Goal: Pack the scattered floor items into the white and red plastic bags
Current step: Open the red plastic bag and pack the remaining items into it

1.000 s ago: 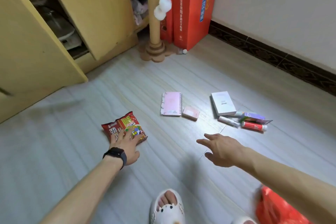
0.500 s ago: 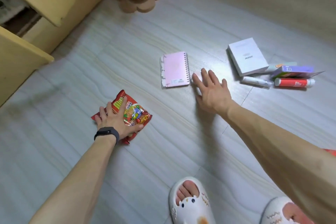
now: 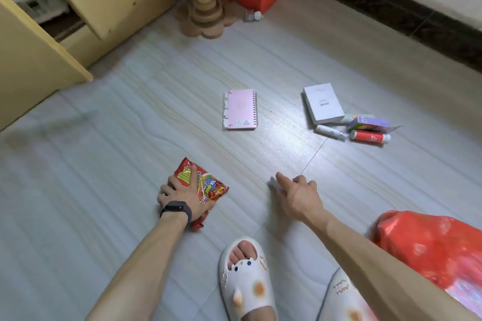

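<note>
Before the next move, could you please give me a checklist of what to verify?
1. Left hand grips the red foil snack packet: ok.
2. Right hand holds a small pale item securely: cannot tell, blurred.
3. Red plastic bag nearby: ok.
4. Its mouth open: cannot tell.
5. White plastic bag in view: cannot tell.
6. Pink spiral notebook and white rectangular box packed: not ok, both on floor.

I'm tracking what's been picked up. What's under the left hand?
The red snack packet, lying on the floor; the left hand grips it from above. Its far end and right side show; the hand and wristband cover its near left part.
</note>
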Demonstrator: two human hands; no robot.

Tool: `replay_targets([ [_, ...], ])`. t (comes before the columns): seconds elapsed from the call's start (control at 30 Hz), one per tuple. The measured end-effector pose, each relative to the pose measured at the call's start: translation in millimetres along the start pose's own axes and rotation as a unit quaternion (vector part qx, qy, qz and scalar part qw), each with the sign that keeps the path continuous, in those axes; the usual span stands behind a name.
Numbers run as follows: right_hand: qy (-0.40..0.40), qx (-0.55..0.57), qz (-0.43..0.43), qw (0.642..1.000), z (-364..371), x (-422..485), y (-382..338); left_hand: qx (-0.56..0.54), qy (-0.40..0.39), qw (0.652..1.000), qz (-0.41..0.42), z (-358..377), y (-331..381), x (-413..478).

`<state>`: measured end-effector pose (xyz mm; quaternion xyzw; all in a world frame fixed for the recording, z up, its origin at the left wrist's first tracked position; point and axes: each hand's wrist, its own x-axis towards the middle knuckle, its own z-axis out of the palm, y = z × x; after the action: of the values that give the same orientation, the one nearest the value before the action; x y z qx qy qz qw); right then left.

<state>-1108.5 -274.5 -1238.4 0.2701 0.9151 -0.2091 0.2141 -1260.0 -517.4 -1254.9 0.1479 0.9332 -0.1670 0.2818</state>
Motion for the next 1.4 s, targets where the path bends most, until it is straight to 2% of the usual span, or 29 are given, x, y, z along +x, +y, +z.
replay_targets([
  [0.03,-0.026,0.032,-0.002,0.999,-14,-1,0,-0.001,-0.009,1.0,0.006,-3,1,-6],
  [0.1,-0.025,0.059,-0.029,0.998,-54,-8,5,0.008,-0.003,0.999,0.04,-21,7,-21],
  [0.23,0.066,0.043,-0.074,0.994,-140,-35,28,-0.022,0.063,0.991,0.113,-82,26,-55],
  [0.3,0.086,0.027,-0.085,0.992,-169,-62,42,-0.021,0.112,0.981,0.155,-123,37,-77],
  [0.43,0.135,0.063,-0.085,0.985,-192,-137,81,-0.007,0.212,0.946,0.245,-204,61,-134],
  [0.53,0.185,0.155,-0.041,0.97,-181,-198,120,0.03,0.275,0.908,0.314,-247,75,-176],
  [0.6,0.232,0.287,0.013,0.929,-161,-239,151,0.03,0.301,0.889,0.345,-259,87,-201],
  [0.67,0.268,0.401,0.095,0.871,-130,-271,186,0.028,0.305,0.88,0.364,-261,104,-221],
  [0.77,0.274,0.477,0.235,0.801,-74,-299,230,0.04,0.271,0.876,0.396,-243,143,-239],
  [0.83,0.266,0.484,0.281,0.785,-50,-311,243,0.047,0.244,0.874,0.417,-225,176,-248],
  [0.97,0.266,0.481,0.271,0.79,-41,-311,248,0.05,0.208,0.855,0.473,-188,237,-271],
  [1.03,0.272,0.502,0.26,0.779,-47,-308,245,0.063,0.192,0.84,0.503,-175,261,-285],
  [1.07,0.287,0.531,0.263,0.753,-53,-308,242,0.074,0.188,0.83,0.52,-169,271,-291],
  [1.13,0.298,0.631,0.243,0.674,-69,-312,228,0.095,0.194,0.8,0.559,-159,288,-302],
  [1.2,0.23,0.732,0.18,0.615,-83,-320,210,0.109,0.205,0.771,0.592,-150,301,-312],
  [1.27,0.204,0.747,0.147,0.615,-84,-327,203,0.116,0.212,0.752,0.613,-141,314,-322],
  [1.37,0.262,0.702,0.154,0.644,-74,-336,206,0.1,0.192,0.738,0.639,-129,325,-331],
  [1.4,0.284,0.696,0.166,0.639,-65,-337,213,0.078,0.17,0.74,0.646,-125,325,-332],
])
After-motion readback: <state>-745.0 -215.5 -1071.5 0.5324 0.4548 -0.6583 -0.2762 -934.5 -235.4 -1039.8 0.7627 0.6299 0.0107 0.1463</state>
